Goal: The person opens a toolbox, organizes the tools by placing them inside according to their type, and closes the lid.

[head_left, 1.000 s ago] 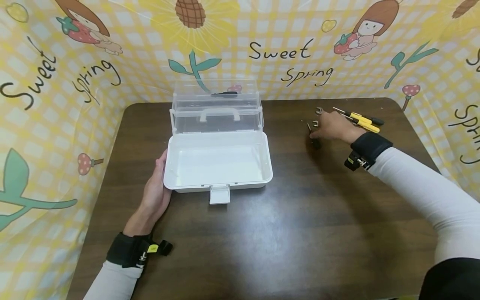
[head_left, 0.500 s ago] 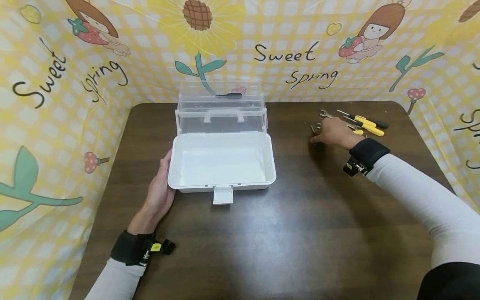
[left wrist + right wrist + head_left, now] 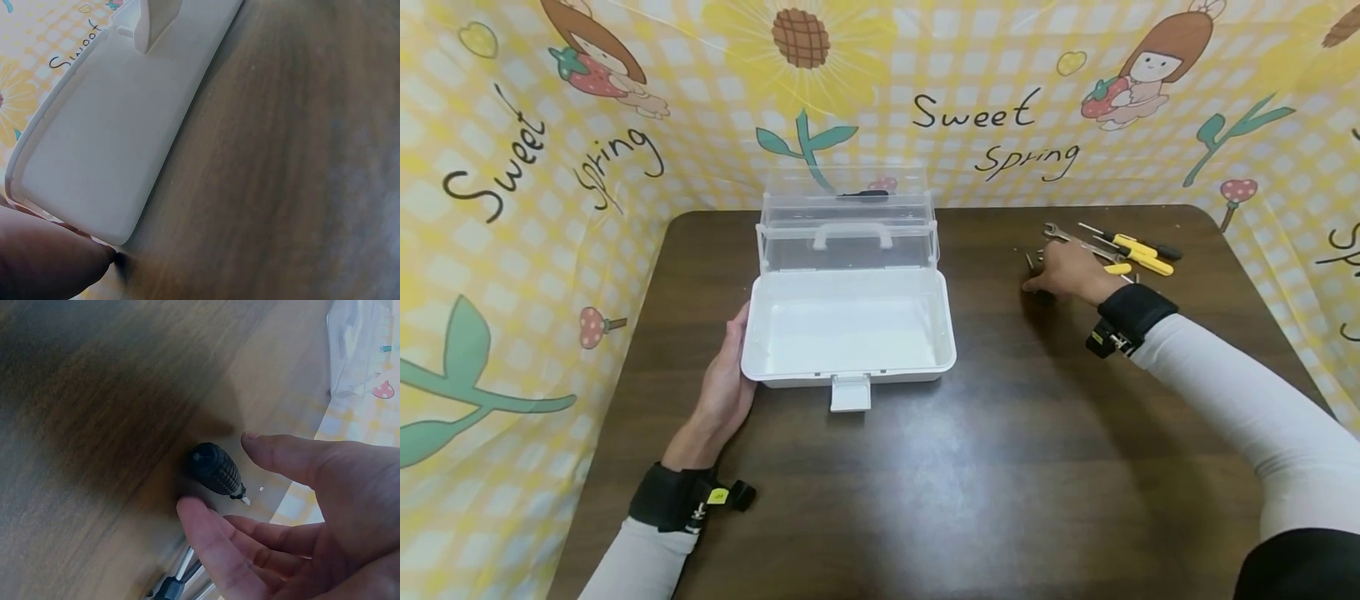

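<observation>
A white plastic toolbox (image 3: 850, 374) stands on the table with its clear lid (image 3: 850, 218) raised at the back. My left hand (image 3: 724, 387) rests against the box's left wall; in the left wrist view its fingertip (image 3: 69, 256) touches a bottom corner. At the table's far right, my right hand (image 3: 1070, 271) hovers low around a short screwdriver with a black ribbed handle (image 3: 215, 469). Thumb and fingers lie on either side of this handle, with gaps visible between. Partly under that hand is a wrench (image 3: 1054, 232).
Behind the right hand lie screwdrivers with yellow and black handles (image 3: 1142, 260), shafts pointing left. A latch flap (image 3: 851, 394) sticks out from the box's front. Patterned cloth (image 3: 1000, 125) walls the table's back and sides. A dark strip (image 3: 867, 194) shows through the lid.
My right hand has moved slightly left and nearer, down around the black screwdriver, uncovering more of the wrench and a yellow handle. The left hand stays at the box; the head view has shifted slightly.
</observation>
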The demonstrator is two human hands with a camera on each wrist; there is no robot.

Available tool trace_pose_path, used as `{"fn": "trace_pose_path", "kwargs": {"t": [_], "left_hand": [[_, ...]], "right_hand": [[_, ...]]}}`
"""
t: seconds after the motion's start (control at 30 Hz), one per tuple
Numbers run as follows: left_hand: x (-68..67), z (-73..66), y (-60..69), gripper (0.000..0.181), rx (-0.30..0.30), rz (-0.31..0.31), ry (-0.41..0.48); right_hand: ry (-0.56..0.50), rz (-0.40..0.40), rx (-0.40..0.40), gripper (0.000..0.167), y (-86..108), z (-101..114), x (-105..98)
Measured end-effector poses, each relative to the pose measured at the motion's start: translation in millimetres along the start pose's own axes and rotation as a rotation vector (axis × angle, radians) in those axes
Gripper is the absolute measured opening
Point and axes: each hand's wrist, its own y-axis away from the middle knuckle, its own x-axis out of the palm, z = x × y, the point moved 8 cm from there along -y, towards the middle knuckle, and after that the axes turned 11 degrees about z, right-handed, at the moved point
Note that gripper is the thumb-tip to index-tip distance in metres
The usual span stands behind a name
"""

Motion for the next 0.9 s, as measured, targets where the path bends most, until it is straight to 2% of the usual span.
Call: {"fn": "trace_pose_path", "kwargs": {"t": [0.27,0.47,0.83,0.9], "left_hand": [[-0.4,-0.5,-0.6,0.073,0.001,0.000,0.002],[-1.6,-0.2,0.6,0.075,0.000,-0.003,-0.003],[-0.9,1.6,1.0,0.076,-0.002,-0.011,0.013],[-1.2,2.0,0.9,0.076,-0.004,-0.014,0.011]], "right_hand": [[-0.054,0.017,0.033,0.041,-0.1,-3.7,3.8],[-0.044,-0.007,0.040,0.039,-1.5,-2.3,3.5],[-0.033,-0.066,-0.005,0.042,-4.7,-2.3,0.5],[-0.028,-0.079,-0.033,0.040,-16.0,-14.5,4.2]]}}
